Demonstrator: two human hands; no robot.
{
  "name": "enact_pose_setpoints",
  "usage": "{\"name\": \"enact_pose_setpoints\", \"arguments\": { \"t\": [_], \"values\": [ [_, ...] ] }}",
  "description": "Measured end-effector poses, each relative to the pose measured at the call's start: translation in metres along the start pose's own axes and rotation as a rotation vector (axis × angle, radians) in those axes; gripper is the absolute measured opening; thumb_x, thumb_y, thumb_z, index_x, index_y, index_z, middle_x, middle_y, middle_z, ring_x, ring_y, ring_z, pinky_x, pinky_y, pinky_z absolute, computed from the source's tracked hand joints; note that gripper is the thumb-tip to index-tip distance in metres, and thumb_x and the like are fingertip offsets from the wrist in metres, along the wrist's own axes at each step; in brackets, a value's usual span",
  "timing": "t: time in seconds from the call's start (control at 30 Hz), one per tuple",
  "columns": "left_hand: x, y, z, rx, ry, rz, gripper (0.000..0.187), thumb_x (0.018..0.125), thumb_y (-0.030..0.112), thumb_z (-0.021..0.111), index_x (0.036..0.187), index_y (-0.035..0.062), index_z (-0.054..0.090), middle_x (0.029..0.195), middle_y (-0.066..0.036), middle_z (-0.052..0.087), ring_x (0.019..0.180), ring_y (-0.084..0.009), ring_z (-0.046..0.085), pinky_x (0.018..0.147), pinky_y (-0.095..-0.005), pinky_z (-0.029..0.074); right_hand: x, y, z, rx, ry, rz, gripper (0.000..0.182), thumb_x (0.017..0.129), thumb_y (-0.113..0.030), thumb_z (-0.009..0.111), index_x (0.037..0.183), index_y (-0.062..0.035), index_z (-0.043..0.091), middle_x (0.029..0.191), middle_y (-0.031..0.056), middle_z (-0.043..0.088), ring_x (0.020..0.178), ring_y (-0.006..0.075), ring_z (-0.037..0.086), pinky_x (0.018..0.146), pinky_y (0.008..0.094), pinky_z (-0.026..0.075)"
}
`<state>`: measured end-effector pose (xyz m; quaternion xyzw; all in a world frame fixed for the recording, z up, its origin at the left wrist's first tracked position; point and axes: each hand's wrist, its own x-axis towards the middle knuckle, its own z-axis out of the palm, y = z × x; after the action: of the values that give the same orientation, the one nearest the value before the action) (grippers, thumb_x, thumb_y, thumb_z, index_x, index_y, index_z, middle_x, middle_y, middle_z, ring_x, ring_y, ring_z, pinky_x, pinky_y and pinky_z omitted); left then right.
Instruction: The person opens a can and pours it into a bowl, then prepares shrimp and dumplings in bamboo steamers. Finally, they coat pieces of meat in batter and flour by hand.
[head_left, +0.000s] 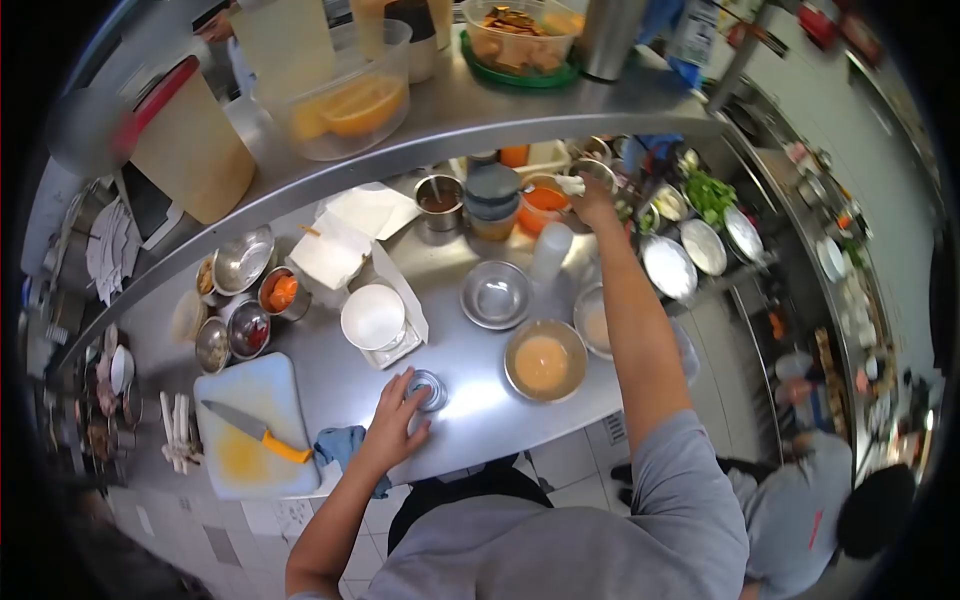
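Observation:
My left hand [393,422] has its fingers spread at the left side of a small round cup [428,390] on the steel counter. Stretched out to the back, my right hand [592,192] has its fingers closed beside a tub of orange sauce [544,200]; a small white thing [570,185] shows at its fingertips, too small to name. In front of me are a metal bowl of pale orange liquid [542,364], an empty metal bowl [496,294], a clear bottle [551,250] and a white round bowl [373,317].
A knife with a yellow handle [287,447] lies on a cutting board [275,375] at the left, beside a blue cloth [340,446]. Overhead runs a steel shelf [440,132] with tubs. Small metal bowls stand at the left. A co-worker [800,510] is at the lower right.

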<state>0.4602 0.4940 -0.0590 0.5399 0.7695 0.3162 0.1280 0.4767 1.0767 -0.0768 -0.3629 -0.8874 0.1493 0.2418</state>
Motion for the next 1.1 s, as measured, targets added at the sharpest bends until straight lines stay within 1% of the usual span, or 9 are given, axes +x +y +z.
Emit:
{"name": "enact_pose_setpoints", "arguments": {
  "t": [0.07,0.23,0.33,0.6,0.7,0.83,0.97,1.03,1.1],
  "values": [
    [-0.013,0.008,-0.002,0.008,0.032,-0.077,0.056,0.076,0.010,0.073,0.129,0.0070,0.056,0.148,-0.024,0.037,0.133,-0.0464,0.039,0.110,-0.0495,0.036,0.023,0.004,0.019,-0.062,-0.033,-0.072,0.065,0.076,-0.028,0.075,0.134,-0.0077,0.055,0.126,0.0219,0.059,0.123,0.0371,0.053,0.102,0.0452,0.045],
    [-0.049,0.019,0.006,0.017,0.088,-0.292,0.050,0.080,0.009,0.071,0.128,0.0082,0.057,0.144,-0.020,0.044,0.127,-0.0392,0.047,0.105,-0.0443,0.041,0.052,0.012,0.057,-0.156,-0.062,-0.083,0.031,0.089,-0.013,0.058,0.120,-0.0088,0.058,0.109,0.0202,0.066,0.098,0.0401,0.066,0.084,0.0481,0.054],
    [-0.060,0.027,0.017,-0.114,0.124,-0.428,0.047,0.081,0.007,0.070,0.127,0.0081,0.059,0.142,-0.019,0.047,0.123,-0.0365,0.051,0.097,-0.0408,0.047,0.061,0.021,0.040,-0.186,0.044,-0.064,0.036,0.089,-0.002,0.048,0.123,-0.0096,0.059,0.094,0.0239,0.067,0.086,0.0431,0.066,0.079,0.0521,0.052],
    [-0.044,0.055,0.038,-0.261,0.257,-0.286,0.032,0.084,-0.004,0.063,0.116,0.0035,0.063,0.117,-0.015,0.063,0.098,-0.0255,0.066,0.078,-0.0312,0.054,0.081,0.036,-0.014,-0.117,0.236,-0.260,0.037,0.085,0.001,0.052,0.118,-0.0144,0.061,0.095,0.0231,0.069,0.091,0.0427,0.066,0.077,0.0514,0.053],
    [-0.032,0.062,0.046,-0.400,0.247,-0.222,0.025,0.086,-0.006,0.061,0.109,0.0005,0.066,0.104,-0.014,0.068,0.090,-0.0225,0.068,0.075,-0.0290,0.053,0.043,-0.025,-0.066,-0.098,0.206,-0.080,0.035,0.084,0.002,0.053,0.115,-0.0132,0.061,0.097,0.0234,0.069,0.091,0.0419,0.066,0.078,0.0492,0.053],
    [0.010,0.079,0.053,-0.591,0.201,-0.031,0.027,0.090,-0.002,0.060,0.116,0.0019,0.064,0.113,-0.014,0.066,0.092,-0.0213,0.065,0.078,-0.0302,0.053,-0.047,-0.065,-0.111,0.209,0.371,-0.148,0.029,0.087,-0.003,0.060,0.115,-0.0074,0.057,0.101,0.0211,0.069,0.082,0.0398,0.068,0.073,0.0433,0.055],
    [0.064,0.073,0.081,-1.021,-0.079,-0.160,0.042,0.104,0.020,0.050,0.142,0.0038,0.046,0.136,-0.008,0.057,0.120,-0.0192,0.057,0.096,-0.0321,0.049,-0.181,-0.100,-0.123,1.407,0.085,0.343,0.032,0.094,0.000,0.054,0.125,-0.0039,0.048,0.115,0.0106,0.056,0.092,0.0239,0.065,0.072,0.0351,0.059],
    [0.089,0.081,0.079,-1.388,-0.012,-0.129,0.049,0.106,0.027,0.043,0.148,0.0044,0.034,0.144,-0.008,0.050,0.126,-0.0189,0.052,0.102,-0.0353,0.045,-0.258,-0.120,-0.111,1.677,-0.033,0.744,0.036,0.096,-0.004,0.054,0.131,-0.0067,0.045,0.116,0.0109,0.056,0.100,0.0245,0.063,0.083,0.0368,0.059],
    [0.098,0.081,0.089,-1.446,0.004,-0.044,0.052,0.107,0.029,0.040,0.151,0.0056,0.027,0.149,-0.008,0.046,0.129,-0.0196,0.049,0.105,-0.0369,0.042,-0.333,-0.129,-0.082,2.016,-0.115,0.814,0.034,0.100,-0.009,0.050,0.134,-0.0082,0.044,0.117,0.0105,0.057,0.101,0.0253,0.063,0.086,0.0358,0.057]
  ]
}}
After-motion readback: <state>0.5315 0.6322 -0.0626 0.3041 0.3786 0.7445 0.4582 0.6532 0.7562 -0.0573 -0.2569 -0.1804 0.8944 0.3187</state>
